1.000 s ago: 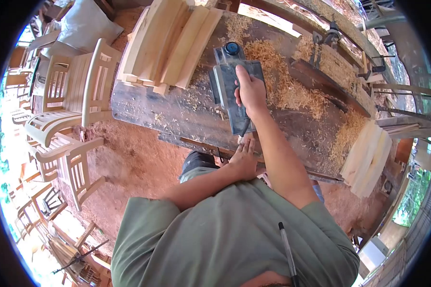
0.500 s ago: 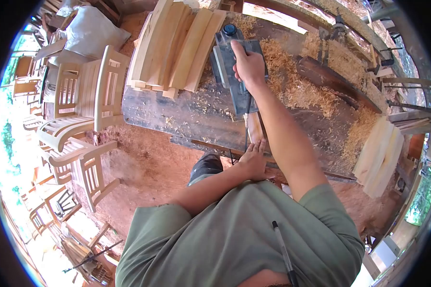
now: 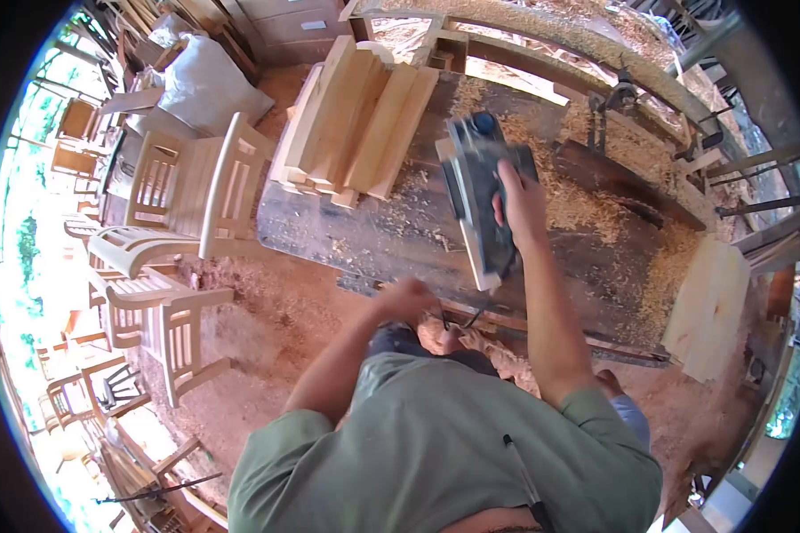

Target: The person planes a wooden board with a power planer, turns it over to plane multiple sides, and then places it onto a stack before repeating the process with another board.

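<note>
My right hand [image 3: 522, 202] is wrapped round the rear handle of a dark electric planer [image 3: 476, 167], which lies over the middle of the workbench [image 3: 373, 244]. A pale wood piece [image 3: 476, 258] shows along the planer's left side and out past its near end. At the front edge of the bench is my left hand [image 3: 407, 300], off the wood and smeared by motion, so its fingers do not show clearly. A dark cord [image 3: 482, 313] runs from the planer toward my body, passing right of the left hand.
Planed boards [image 3: 364, 124] are stacked on the bench's left end, and more boards [image 3: 707, 306] lean at its right end. Wood shavings [image 3: 587, 200] cover the bench's right half around a dark beam [image 3: 627, 182]. Pale wooden chairs [image 3: 182, 191] and a white sack [image 3: 212, 84] stand left.
My left hand has come off the wood and moved left. The planer has turned and now sits further right and nearer in view, still in my right hand. The camera view has shifted.
</note>
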Action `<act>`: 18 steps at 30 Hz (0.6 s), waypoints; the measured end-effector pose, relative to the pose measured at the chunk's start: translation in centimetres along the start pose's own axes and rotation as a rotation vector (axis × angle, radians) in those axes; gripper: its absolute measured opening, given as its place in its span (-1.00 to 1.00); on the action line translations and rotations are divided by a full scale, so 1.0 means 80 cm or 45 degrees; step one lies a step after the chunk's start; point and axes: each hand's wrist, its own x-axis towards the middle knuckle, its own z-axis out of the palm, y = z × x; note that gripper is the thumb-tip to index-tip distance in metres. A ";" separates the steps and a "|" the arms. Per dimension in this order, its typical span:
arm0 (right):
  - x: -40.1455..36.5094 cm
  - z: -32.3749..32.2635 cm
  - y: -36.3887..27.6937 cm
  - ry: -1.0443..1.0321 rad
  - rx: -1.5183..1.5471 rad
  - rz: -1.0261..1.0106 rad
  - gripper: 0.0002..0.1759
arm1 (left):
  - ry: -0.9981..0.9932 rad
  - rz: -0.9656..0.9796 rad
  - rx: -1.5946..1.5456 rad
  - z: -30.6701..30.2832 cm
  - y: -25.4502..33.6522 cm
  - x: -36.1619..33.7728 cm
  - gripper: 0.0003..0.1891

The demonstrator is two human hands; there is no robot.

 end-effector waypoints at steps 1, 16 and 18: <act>-0.030 -0.021 0.001 0.041 -0.049 0.051 -0.43 | 0.182 -0.006 -0.092 -0.015 -0.041 0.003 -0.60; -0.233 -0.212 0.065 0.451 -0.123 0.367 -0.47 | 1.135 0.349 0.324 0.085 0.147 0.174 -0.65; -0.245 -0.225 0.081 0.392 -0.200 0.389 -0.47 | 1.163 0.375 0.406 0.097 0.148 0.189 -0.60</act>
